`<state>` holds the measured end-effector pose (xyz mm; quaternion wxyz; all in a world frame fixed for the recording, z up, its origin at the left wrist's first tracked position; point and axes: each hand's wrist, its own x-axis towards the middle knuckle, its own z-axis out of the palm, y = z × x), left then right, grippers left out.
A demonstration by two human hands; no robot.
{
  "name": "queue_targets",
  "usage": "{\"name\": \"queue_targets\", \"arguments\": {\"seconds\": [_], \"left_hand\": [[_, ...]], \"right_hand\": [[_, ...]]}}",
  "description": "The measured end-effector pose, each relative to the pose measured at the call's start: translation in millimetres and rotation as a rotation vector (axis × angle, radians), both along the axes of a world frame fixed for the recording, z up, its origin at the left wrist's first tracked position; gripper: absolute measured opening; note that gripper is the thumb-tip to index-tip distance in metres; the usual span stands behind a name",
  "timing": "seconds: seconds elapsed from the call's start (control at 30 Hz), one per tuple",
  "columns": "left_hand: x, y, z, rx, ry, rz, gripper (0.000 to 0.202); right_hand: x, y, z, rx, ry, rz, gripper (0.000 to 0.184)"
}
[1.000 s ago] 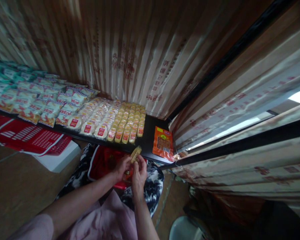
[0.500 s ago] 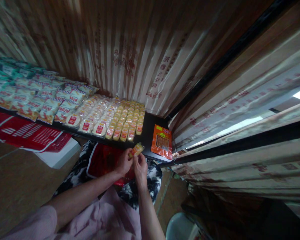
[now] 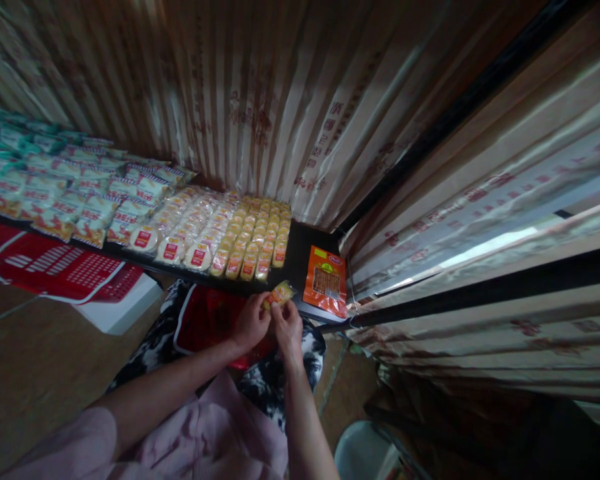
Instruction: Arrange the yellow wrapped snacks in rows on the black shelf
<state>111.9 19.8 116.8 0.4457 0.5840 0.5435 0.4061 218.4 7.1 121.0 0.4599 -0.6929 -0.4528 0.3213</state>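
Note:
Both my hands meet at the front edge of a black shelf (image 3: pixel 300 257). My left hand (image 3: pixel 250 323) and my right hand (image 3: pixel 287 327) pinch one small yellow snack packet (image 3: pixel 279 293) between their fingertips, just above the shelf's edge. Behind it lie neat rows of similar yellow packets (image 3: pixel 253 243). An orange flat packet (image 3: pixel 326 280) lies alone on the shelf to the right of my hands.
Left along the shelf run rows of round white cakes with red labels (image 3: pixel 180 233), then red-and-white bags (image 3: pixel 80 207) and green ones. A red bag (image 3: pixel 210 320) rests on my lap. A red basket (image 3: pixel 55 270) sits on a white box. Plastic-wrapped panels stand behind and right.
My hands with the yellow packet have moved slightly up and right toward the shelf's edge. The view has shifted a little.

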Motion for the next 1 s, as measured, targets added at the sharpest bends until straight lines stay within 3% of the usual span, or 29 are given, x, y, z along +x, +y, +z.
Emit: {"name": "queue_targets", "arguments": {"seconds": [0.2,0.47,0.77,1.0], "left_hand": [[9.5,11.2,5.3,-0.032,-0.024,0.091,0.04],[29.3,21.9,5.9,-0.12,-0.117,0.111,0.038],[34.4,25.0,3.9,-0.076,-0.161,0.084,0.045],[37.3,32.9,14.9,-0.014,-0.113,0.053,0.041]], "right_hand": [[7.3,14.3,2.0,0.077,0.203,0.001,0.042],[8.0,28.3,-3.9,0.089,0.007,-0.059,0.046],[17.5,43.9,-11.2,0.163,-0.127,-0.014,0.039],[19.8,65.1,-18.6,0.176,-0.116,-0.042,0.04]]}}
